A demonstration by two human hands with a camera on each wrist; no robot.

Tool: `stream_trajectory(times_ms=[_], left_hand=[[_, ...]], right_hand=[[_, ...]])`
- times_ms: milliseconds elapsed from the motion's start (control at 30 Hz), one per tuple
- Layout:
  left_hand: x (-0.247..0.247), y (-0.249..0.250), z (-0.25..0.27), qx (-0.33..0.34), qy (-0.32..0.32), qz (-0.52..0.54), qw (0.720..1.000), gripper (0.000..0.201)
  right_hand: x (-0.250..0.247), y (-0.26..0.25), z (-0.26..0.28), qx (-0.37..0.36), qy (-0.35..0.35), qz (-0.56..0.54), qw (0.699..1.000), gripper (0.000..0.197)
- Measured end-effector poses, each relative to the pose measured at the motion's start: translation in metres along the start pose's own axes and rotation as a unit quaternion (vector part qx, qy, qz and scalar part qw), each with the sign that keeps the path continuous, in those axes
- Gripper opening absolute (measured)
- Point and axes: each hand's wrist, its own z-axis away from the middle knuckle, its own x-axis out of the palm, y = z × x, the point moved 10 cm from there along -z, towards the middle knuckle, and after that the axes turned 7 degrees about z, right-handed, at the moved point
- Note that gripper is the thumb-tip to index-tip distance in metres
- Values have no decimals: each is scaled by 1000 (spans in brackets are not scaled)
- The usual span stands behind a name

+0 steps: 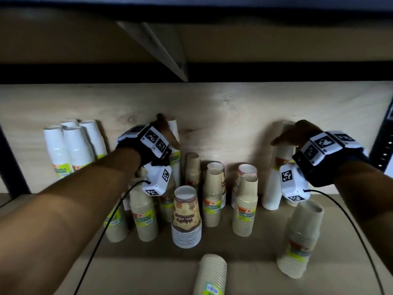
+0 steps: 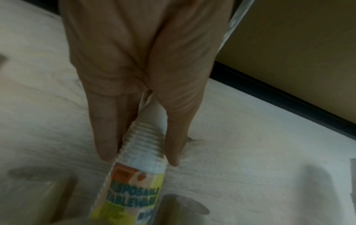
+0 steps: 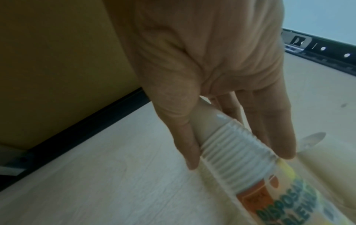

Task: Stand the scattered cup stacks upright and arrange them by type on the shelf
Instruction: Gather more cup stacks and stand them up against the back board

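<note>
Four white stacks [image 1: 72,145] stand upright at the shelf's [image 1: 234,107] left rear; about seven ribbed beige paper stacks [image 1: 245,207] stand mid-shelf, and one beige stack [image 1: 211,275] lies at the front. The left hand [image 1: 164,133] reaches in from above, fingers [image 2: 105,137] pinching the top of a wrapped white stack [image 2: 142,152] beside the beige group. The right hand [image 1: 291,133] likewise pinches another white stack [image 3: 237,153] at the right rear.

Both held cup stacks' [image 2: 138,179] [image 3: 256,179] wrappers read "DISPOSABLE TABLEWARE", partly cut off.

White cup stacks [image 1: 73,145] – yellow-green labels; tan stacks [image 1: 144,218]; brown drip-patterned stack [image 1: 187,218] – pale wood shelf [image 1: 234,107]
</note>
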Motion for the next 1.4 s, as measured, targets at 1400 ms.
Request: stream_trajectory(times_ms=[1400], left_hand=[[-118,-59,54,-64,67,387,917,78]], right_hand=[[-43,-126,121,-224,20,-10,974,55]])
